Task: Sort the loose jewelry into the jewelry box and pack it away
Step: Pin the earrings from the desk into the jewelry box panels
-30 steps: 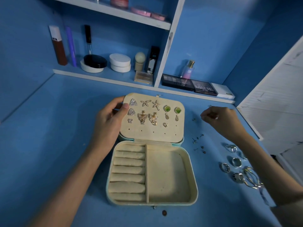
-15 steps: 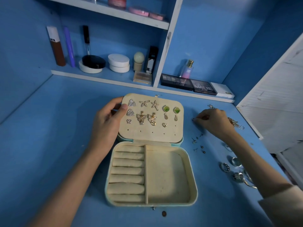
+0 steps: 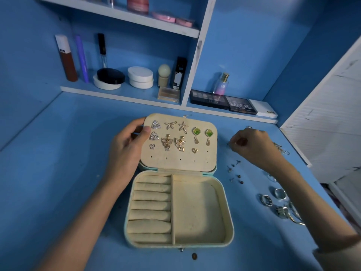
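Head view: the left hand (image 3: pixel 127 147) gripped the edge of the jewelry box lid (image 3: pixel 181 159). The right hand (image 3: pixel 254 147) curled its fingers above the surface (image 3: pixel 68 173); whether it pinched anything could not be told.

Blue desk top (image 3: pixel 58 173), blue walls all round. Lower shelf (image 3: pixel 117 95), upper left: brown tube with white cap (image 3: pixel 66 59), purple stick (image 3: pixel 82 57), clear tube with black cap (image 3: pixel 102 51), black compact (image 3: pixel 111 76) on white jar, two stacked white pots (image 3: pixel 140 77), beige round-headed applicator (image 3: pixel 164 75), black carton (image 3: pixel 180 73), clear tan palette (image 3: pixel 168 93). Right of divider: pink perfume bottle (image 3: pixel 221 85), dark palette (image 3: pixel 209 98), "MATTE" palette (image 3: pixel 241 105), white case (image 3: pixel 263 111). Top shelf: pink jar (image 3: pixel 137 2), pink compact (image 3: pixel 172 17). White slatted door (image 3: pixel 332 114) at right edge. Tiny brown round bit (image 3: pixel 194 256) on desk, bottom centre, no clue what.
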### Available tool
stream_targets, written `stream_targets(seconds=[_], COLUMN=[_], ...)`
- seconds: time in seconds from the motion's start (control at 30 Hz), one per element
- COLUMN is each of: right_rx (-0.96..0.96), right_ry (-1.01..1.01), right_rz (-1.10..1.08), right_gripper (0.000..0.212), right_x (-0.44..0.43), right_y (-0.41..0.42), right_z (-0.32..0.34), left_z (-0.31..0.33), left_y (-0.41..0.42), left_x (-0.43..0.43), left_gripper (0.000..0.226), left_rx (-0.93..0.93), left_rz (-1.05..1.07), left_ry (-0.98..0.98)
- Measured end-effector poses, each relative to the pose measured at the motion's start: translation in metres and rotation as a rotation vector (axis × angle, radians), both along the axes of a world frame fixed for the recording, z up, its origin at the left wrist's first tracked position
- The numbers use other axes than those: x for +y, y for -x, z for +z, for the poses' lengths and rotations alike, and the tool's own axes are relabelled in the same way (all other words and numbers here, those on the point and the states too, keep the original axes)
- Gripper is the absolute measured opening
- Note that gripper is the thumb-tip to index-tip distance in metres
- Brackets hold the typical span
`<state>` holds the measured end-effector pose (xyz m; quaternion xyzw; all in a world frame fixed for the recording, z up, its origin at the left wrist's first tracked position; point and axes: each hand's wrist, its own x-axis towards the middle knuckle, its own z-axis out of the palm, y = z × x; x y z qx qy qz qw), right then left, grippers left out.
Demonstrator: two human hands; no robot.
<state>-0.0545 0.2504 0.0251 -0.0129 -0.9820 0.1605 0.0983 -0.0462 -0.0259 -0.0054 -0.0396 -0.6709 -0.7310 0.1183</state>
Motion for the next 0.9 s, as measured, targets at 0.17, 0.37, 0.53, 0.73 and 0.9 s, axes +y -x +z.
stream_targets(seconds=[0.17,0.37,0.53,0.73,0.9], right_rx=[-0.084,-0.071,-0.057,-0.074,-0.129], right_ry=[-0.159,0.006,0.040,0.000,0.033], right_rz=[-0.010,-0.012,-0.027,0.039,0.025], right_gripper=[0.015,0.009,0.008,0.006,0.007], right_x=[0.007,0.012,0.014,0.012,0.008], right_y=[-0.004,-0.006,-0.007,-0.006,-0.002], right_z=[-0.012,-0.013,-0.016,-0.015,-0.009], left_z=[0.000,0.001,0.002,0.001,0.001], left_y=[0.000,-0.001,-0.002,-0.001,-0.001], left_x=[0.000,0.001,0.001,0.002,0.001], left_gripper=[0.021,0.021,0.022,0.023,0.024], left_rx=[-0.003,0.010,0.019,0.021,0.023], left_rz=[0.003,0.003,0.003,-0.001,0.006], left_ry=[-0.005,0.007,0.010,-0.013,-0.007])
